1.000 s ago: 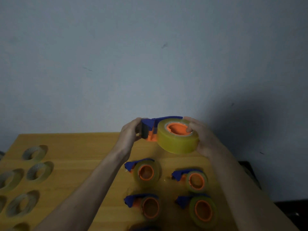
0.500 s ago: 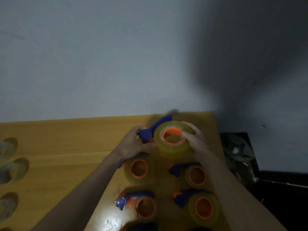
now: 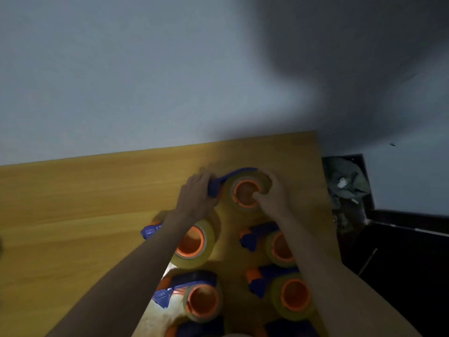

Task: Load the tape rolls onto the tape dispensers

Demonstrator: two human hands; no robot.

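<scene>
Head view, hands: I see the left hand (image 3: 196, 198) closed around the blue handle end of the far tape dispenser (image 3: 233, 181), and the right hand (image 3: 273, 195) gripping the tape roll (image 3: 245, 194) on it, with the thumb at the edge of the orange hub.

Head view, the thing in work: this loaded dispenser is at 12 o'clock of the group, low on the wooden table (image 3: 73, 203); I cannot tell if it touches the wood already.

Head view, done: four more loaded dispensers lie in two columns toward me. One (image 3: 192, 242) is at 9 o'clock of the group centre, partly under my left forearm; one (image 3: 274, 244) at 3 o'clock; one (image 3: 194, 295) at 7 o'clock; one (image 3: 289, 295) at 5 o'clock. Each shows a yellowish roll around an orange hub.

Head view, bottom edge: dark blue shapes at 6 o'clock may be more dispensers, too much cut off to say.

Head view, left to do: no loose rolls or unloaded dispensers show in this frame, so I cannot judge how many remain.

Judgement: I think this unit is being put down as the fifth one ready, starting a third row.
</scene>
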